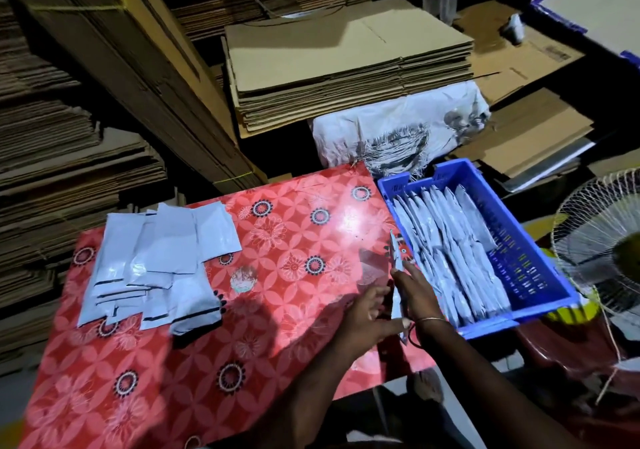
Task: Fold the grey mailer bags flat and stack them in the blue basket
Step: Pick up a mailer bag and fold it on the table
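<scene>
Both hands meet at the right edge of the surface [284, 310], a red floral-patterned top, and hold one grey mailer bag [396, 289] standing on its edge between them, seen almost edge-on. The left hand [367, 317] lies against the bag's left face with its fingers spread and nearly straight, thumb reaching toward the bag's near end. The right hand [417, 291] is on the bag's right face, fingers curled in against it, a thin bangle on the wrist. The far tip of the bag rises above the fingers, close to the near-left wall of the blue basket [540, 296]. The basket sits just off the surface's right edge, its long side running away from the person, and folded bags [446, 247] stand on edge in it, packed in rows along its left half, while the right half shows bare perforated floor. Toward the far-left corner of the surface lies a loose pile of unfolded bags [156, 261], flat and overlapping, some with dark strips at their near ends. Beyond the far edge are stacks of flattened cardboard [346, 78] and a white woven sack [398, 130]. A wire-caged fan [602, 237] stands to the right of the basket.
</scene>
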Motion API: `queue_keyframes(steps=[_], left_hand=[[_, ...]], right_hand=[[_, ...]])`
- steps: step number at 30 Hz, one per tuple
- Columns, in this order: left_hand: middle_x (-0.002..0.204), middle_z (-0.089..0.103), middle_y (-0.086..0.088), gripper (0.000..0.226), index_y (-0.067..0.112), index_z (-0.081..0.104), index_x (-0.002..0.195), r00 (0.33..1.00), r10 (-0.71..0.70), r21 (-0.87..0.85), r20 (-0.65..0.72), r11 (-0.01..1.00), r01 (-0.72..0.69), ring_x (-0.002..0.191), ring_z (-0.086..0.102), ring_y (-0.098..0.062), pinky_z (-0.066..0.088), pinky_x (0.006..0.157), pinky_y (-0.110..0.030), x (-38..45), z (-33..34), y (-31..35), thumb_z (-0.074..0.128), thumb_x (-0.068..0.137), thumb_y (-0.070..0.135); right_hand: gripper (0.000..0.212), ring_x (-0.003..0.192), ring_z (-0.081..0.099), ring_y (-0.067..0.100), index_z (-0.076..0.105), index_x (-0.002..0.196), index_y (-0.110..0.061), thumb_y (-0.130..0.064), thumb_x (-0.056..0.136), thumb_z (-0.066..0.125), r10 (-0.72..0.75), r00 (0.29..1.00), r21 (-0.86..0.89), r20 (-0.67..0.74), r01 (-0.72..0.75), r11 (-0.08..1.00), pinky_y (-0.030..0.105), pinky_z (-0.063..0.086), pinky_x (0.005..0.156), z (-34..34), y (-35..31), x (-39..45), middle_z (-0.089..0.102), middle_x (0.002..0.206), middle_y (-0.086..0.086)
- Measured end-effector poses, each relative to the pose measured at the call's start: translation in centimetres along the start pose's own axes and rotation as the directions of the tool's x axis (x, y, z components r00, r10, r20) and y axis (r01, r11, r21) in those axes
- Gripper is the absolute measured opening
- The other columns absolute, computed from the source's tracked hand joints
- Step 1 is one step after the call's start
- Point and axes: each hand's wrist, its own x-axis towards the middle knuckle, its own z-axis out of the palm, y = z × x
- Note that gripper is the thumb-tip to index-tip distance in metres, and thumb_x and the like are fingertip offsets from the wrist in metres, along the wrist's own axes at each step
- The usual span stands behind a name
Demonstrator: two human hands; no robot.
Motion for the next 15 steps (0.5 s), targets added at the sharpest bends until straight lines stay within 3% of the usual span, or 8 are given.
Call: queue_keyframes(steps=[1, 4, 6, 8, 10, 11, 13, 15], left_hand=[[0.125, 0.063, 0.008, 0.062, 0.022, 0.058, 0.130, 1.000, -0.010, -0.013, 0.023, 1.000, 0.010, 0.106, 0.063, 0.006, 0.049, 0.094, -0.015, 0.5, 0.6, 0.4, 0.089, 0.077, 0.015], [0.126, 0.064, 0.004, 0.061, 0.024, 0.061, 0.127, 0.996, -0.051, 0.004, 0.079, 0.999, 0.050, 0.113, 0.062, -0.008, 0.049, 0.098, -0.023, 2.9, 2.7, 1.0, 0.090, 0.074, 0.025], [0.117, 0.067, 0.004, 0.052, 0.019, 0.062, 0.125, 0.993, -0.076, 0.047, 0.095, 0.996, 0.072, 0.103, 0.064, -0.006, 0.050, 0.091, -0.017, 4.9, 4.7, 1.5, 0.087, 0.080, 0.015], [0.113, 0.069, -0.008, 0.047, 0.005, 0.061, 0.126, 0.991, -0.109, 0.070, 0.075, 0.992, 0.104, 0.090, 0.066, -0.003, 0.052, 0.082, -0.014, 7.0, 7.2, 2.3, 0.082, 0.083, 0.003], [0.110, 0.069, -0.015, 0.041, 0.001, 0.062, 0.121, 0.988, -0.148, 0.077, 0.053, 0.987, 0.143, 0.083, 0.065, -0.002, 0.052, 0.078, -0.015, 9.2, 9.8, 3.0, 0.079, 0.083, -0.001], [0.108, 0.070, -0.012, 0.038, 0.006, 0.064, 0.116, 0.985, -0.166, 0.073, 0.045, 0.984, 0.163, 0.083, 0.065, -0.003, 0.052, 0.079, -0.017, 10.6, 11.2, 3.2, 0.080, 0.081, 0.005], [0.099, 0.070, -0.001, 0.030, 0.019, 0.066, 0.102, 0.980, -0.199, 0.096, 0.013, 0.976, 0.197, 0.084, 0.065, -0.001, 0.050, 0.083, -0.019, 13.3, 14.2, 3.5, 0.075, 0.074, 0.023], [0.094, 0.070, 0.004, 0.023, 0.026, 0.067, 0.094, 0.974, -0.226, 0.119, -0.008, 0.967, 0.225, 0.082, 0.064, 0.004, 0.050, 0.087, -0.023, 15.7, 16.7, 3.1, 0.073, 0.073, 0.032]], right_hand=[[0.060, 0.107, 0.064, 0.014, 0.054, 0.140, -0.025, -0.037, 0.084, 0.073, -0.015, 1.000, 0.006, 0.002, 0.015, 1.000, 0.028, 0.049, 0.089, -0.9, -0.2, 0.8, 0.063, 0.130, 0.006], [0.048, 0.105, 0.063, 0.014, 0.056, 0.139, -0.024, -0.028, 0.093, 0.068, -0.015, 1.000, -0.018, -0.020, 0.014, 1.000, 0.022, 0.047, 0.079, -4.4, -1.4, 3.8, 0.062, 0.130, 0.006], [0.048, 0.103, 0.062, 0.014, 0.058, 0.138, -0.023, -0.029, 0.092, 0.070, -0.017, 0.998, -0.025, -0.059, 0.015, 1.000, 0.018, 0.047, 0.077, -7.7, -2.0, 6.2, 0.062, 0.133, 0.005], [0.046, 0.105, 0.060, 0.016, 0.057, 0.140, -0.017, -0.022, 0.095, 0.067, -0.008, 0.994, -0.038, -0.112, 0.004, 0.999, 0.010, 0.047, 0.072, -11.3, -2.8, 8.6, 0.059, 0.132, 0.005], [0.045, 0.098, 0.063, 0.026, 0.057, 0.139, -0.014, -0.019, 0.095, 0.067, 0.007, 0.987, -0.064, -0.158, -0.017, 0.998, 0.016, 0.051, 0.068, -14.8, -3.6, 11.0, 0.058, 0.130, 0.007], [0.047, 0.098, 0.064, 0.031, 0.058, 0.137, -0.015, -0.022, 0.092, 0.070, -0.001, 0.983, -0.065, -0.181, -0.010, 0.998, 0.024, 0.052, 0.073, -16.6, -3.9, 12.4, 0.060, 0.129, 0.007], [0.056, 0.111, 0.064, 0.025, 0.060, 0.134, -0.018, -0.035, 0.082, 0.075, 0.009, 0.973, -0.092, -0.230, -0.031, 0.995, 0.031, 0.053, 0.091, -20.1, -3.8, 15.0, 0.062, 0.134, 0.006], [0.075, 0.126, 0.058, 0.021, 0.060, 0.138, -0.019, -0.052, 0.070, 0.070, 0.022, 0.972, -0.192, -0.233, -0.069, 0.979, 0.042, 0.045, 0.110, -23.8, -2.2, 18.2, 0.060, 0.140, 0.006]])
